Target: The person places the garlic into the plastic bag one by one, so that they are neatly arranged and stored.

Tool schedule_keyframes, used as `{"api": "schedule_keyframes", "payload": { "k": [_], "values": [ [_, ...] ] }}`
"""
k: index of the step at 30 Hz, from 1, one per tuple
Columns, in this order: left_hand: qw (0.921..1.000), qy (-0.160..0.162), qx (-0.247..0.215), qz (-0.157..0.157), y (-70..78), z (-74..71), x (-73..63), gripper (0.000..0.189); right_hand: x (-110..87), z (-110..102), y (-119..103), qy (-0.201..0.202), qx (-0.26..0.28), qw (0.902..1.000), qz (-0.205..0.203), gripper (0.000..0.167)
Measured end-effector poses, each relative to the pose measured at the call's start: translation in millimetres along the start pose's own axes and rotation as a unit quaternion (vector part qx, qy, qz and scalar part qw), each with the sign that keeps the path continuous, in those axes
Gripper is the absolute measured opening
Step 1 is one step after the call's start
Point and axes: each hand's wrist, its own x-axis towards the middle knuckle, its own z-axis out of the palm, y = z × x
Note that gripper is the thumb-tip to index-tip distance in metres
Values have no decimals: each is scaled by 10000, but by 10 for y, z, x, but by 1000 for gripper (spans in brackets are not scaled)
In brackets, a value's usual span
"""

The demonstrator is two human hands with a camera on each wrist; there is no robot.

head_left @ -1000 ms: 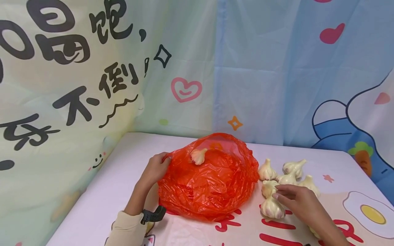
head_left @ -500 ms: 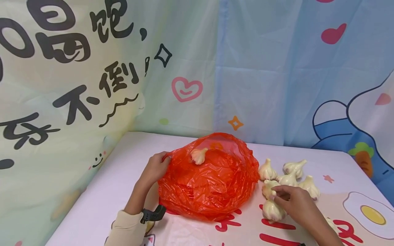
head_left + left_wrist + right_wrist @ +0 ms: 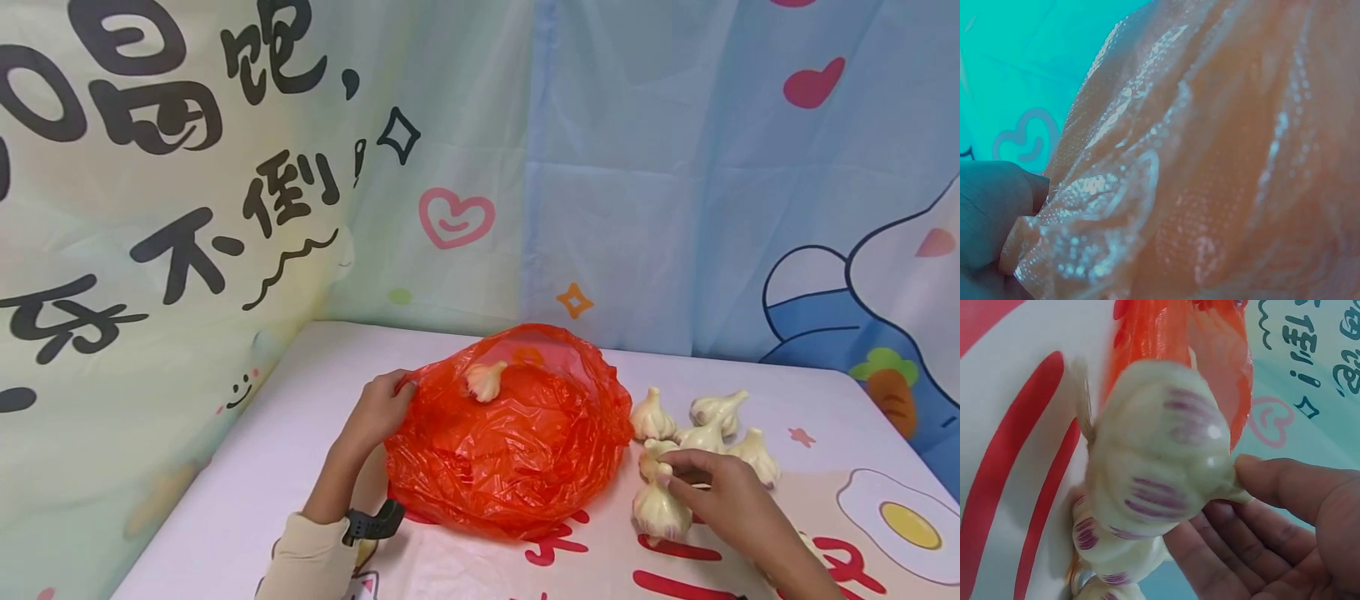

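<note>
My left hand (image 3: 384,408) pinches the left rim of an open red plastic bag (image 3: 517,467); in the left wrist view, the thumb (image 3: 997,200) presses the crinkled film (image 3: 1097,206). One garlic bulb (image 3: 485,382) lies inside the bag near its upper left wall. To the bag's right, my right hand (image 3: 723,496) pinches the stem of a purple-streaked garlic bulb (image 3: 662,510) between thumb and fingers. In the right wrist view that bulb (image 3: 1157,450) hangs from the fingertips, its wide end facing the camera. Another garlic bulb (image 3: 651,460) sits right behind it.
Several more garlic bulbs (image 3: 701,437) cluster on the table right of the bag. The printed tablecloth (image 3: 817,492) shows a fried egg and red strokes. A patterned curtain (image 3: 615,208) stands behind the table. Part of a bulb (image 3: 810,546) shows beyond my right forearm.
My right thumb and fingers have come together on the front bulb's stem, and the bulb has shifted slightly. The left hand and bag have stayed in place.
</note>
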Motion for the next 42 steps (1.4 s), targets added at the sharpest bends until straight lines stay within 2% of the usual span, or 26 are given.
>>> {"api": "schedule_keyframes", "payload": {
  "k": [4, 10, 19, 22, 27, 30, 35, 42],
  "values": [
    [10000, -13, -5, -10, 9, 1, -1, 28, -21, 1, -41, 75, 273, 9994, 183, 39],
    [10000, -28, 17, -64, 7, 3, 0, 29, -33, -12, -108, 363, 507, 9980, -65, 40],
    [9999, -29, 4, -155, -3, 9, 3, 28, -17, -31, -216, 782, 738, 9936, -346, 52],
    [9999, -34, -13, -136, 2, 9, 1, 28, 13, -11, -252, 967, 772, 9906, -585, 48],
    [9999, -43, -10, -102, -1, 10, -7, 28, 99, 45, -288, 1271, 735, 9813, -1242, 37],
    [9999, -46, -25, -96, -9, 13, -11, 27, 137, 72, -320, 1381, 706, 9775, -1429, 36],
    [10000, -8, 80, 7, -21, 15, 1, 27, 187, 93, -389, 1402, 850, 9757, -1454, 37],
    [10000, -30, 25, -17, -35, 20, 8, 28, 295, 138, -468, 1185, 1205, 9779, -1228, 43]
  ]
}}
